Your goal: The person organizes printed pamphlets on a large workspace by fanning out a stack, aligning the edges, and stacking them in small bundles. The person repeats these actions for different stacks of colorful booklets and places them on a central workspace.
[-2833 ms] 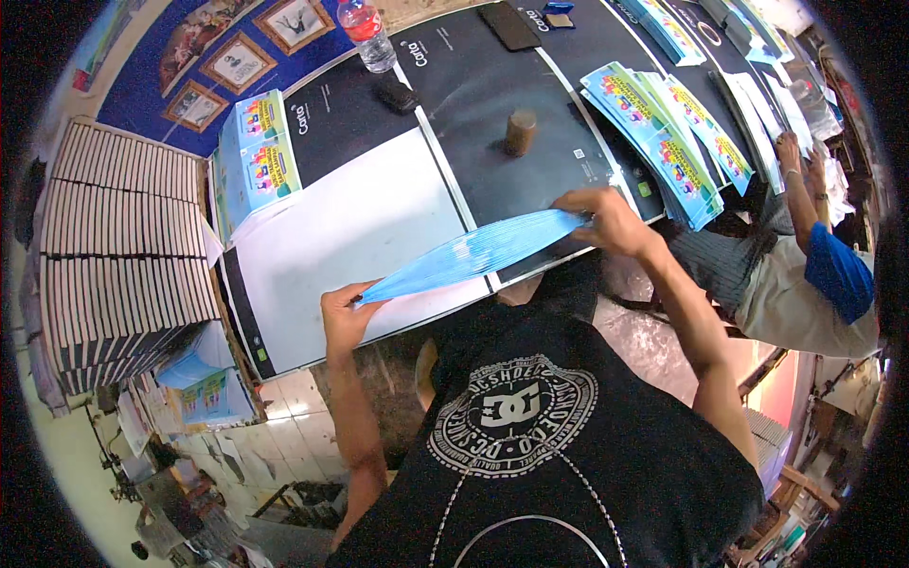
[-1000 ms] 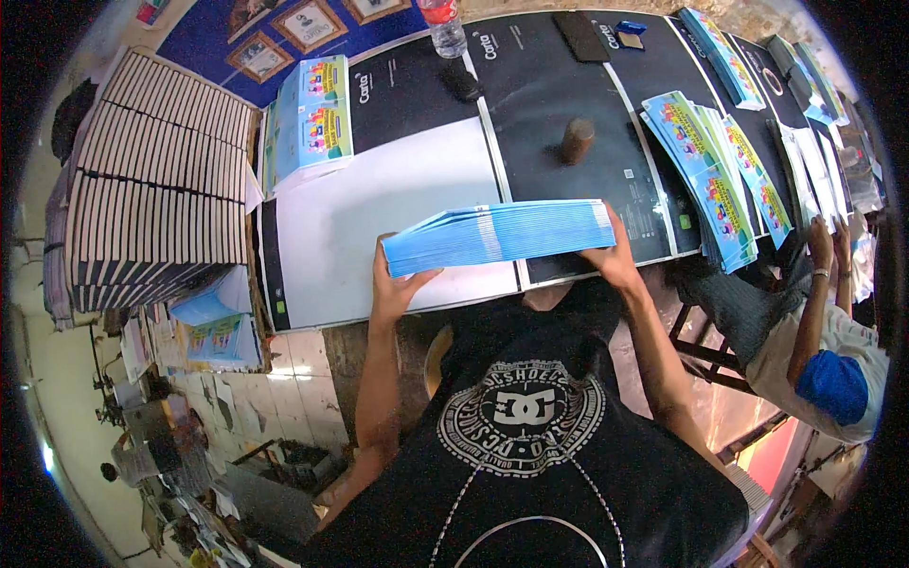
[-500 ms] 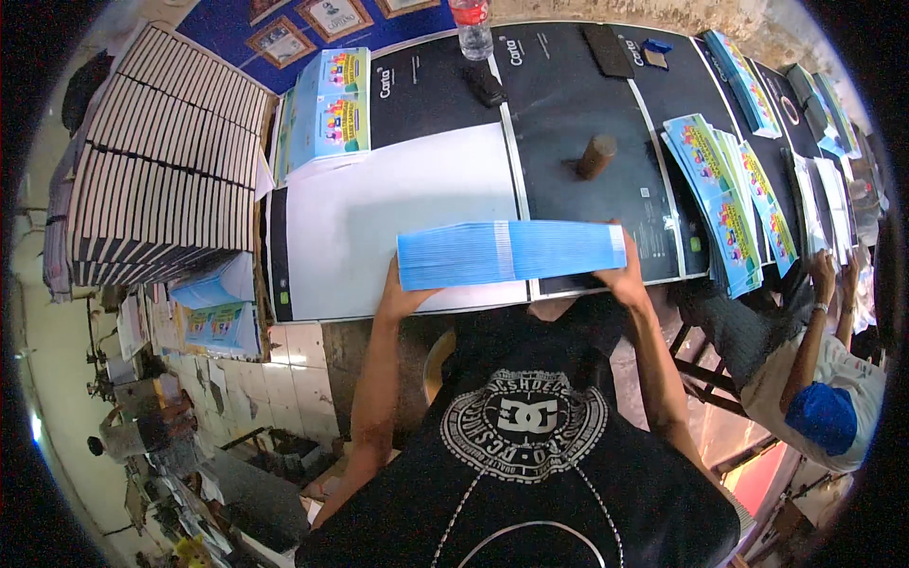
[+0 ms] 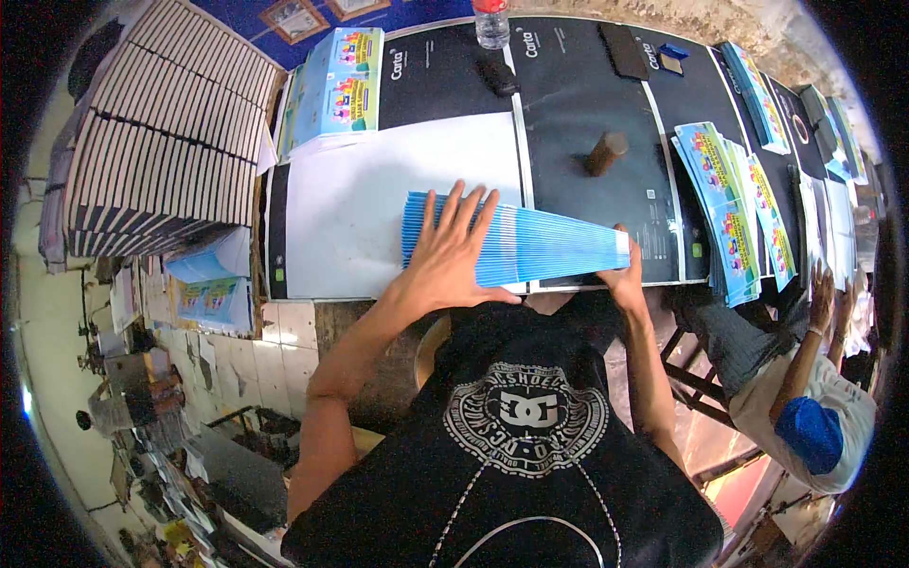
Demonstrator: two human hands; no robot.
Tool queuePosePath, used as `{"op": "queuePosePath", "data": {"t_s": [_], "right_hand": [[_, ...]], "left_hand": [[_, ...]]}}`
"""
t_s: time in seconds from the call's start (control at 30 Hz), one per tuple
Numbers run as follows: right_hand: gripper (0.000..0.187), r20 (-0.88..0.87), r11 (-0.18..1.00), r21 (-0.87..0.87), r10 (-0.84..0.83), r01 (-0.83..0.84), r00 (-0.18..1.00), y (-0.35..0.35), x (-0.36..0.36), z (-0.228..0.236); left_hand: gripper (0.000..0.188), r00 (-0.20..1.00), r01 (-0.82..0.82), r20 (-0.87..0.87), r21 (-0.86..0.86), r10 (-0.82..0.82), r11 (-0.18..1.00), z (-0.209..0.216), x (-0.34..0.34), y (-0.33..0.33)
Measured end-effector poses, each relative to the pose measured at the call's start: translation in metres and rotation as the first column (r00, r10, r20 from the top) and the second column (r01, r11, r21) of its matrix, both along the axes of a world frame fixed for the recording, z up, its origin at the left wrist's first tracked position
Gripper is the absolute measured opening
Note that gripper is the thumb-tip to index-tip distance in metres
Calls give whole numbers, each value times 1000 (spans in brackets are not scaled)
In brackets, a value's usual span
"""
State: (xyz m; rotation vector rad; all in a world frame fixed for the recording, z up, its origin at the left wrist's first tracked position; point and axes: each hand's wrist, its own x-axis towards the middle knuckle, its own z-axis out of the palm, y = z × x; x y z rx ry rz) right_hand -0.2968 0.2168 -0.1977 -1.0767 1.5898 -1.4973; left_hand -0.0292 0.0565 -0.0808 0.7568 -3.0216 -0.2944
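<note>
A thick stack of blue-edged folded sheets (image 4: 554, 248) stands on edge at the front of the table, fanned wide at its left end and narrow at its right. Across the left end lies my left hand (image 4: 443, 257), open, with its fingers spread over the edges and its thumb pointing right along the near side. My right hand (image 4: 621, 276) is closed round the narrow right end, where a pale patch shows; its fingers are partly hidden. Under the left part of the stack is a large white sheet (image 4: 379, 189).
Tall stacks of black-and-white-edged books (image 4: 170, 142) rise at the left. Colourful booklets lie in a left pile (image 4: 346, 85) and a right pile (image 4: 720, 199). A brown cylinder (image 4: 606, 153) and a water bottle (image 4: 492, 26) stand on the black tabletop. A co-worker (image 4: 814, 426) works at the right.
My left hand has moved from beneath the stack's left end to lie spread over it. That end has fanned out into separate edges. My right hand still grips the right end.
</note>
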Motion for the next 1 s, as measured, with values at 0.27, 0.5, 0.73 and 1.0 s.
{"op": "queuePosePath", "data": {"t_s": [0.27,0.5,0.73,1.0], "right_hand": [[38,22,999,28,-28,28,999,-2,6,11],[47,6,999,47,-12,12,1000,3,7,15],[87,52,985,169,-26,17,998,-6,11,55],[91,-850,996,-59,-87,71,519,-38,53,110]], "left_hand": [[68,989,-22,-145,11,23,1000,2,-3,-5],[61,989,-44,-142,-17,41,999,-27,-6,-7],[61,998,-49,49,262,38,964,0,-14,-52],[64,960,-80,255,651,-118,755,-78,-26,-100]]}}
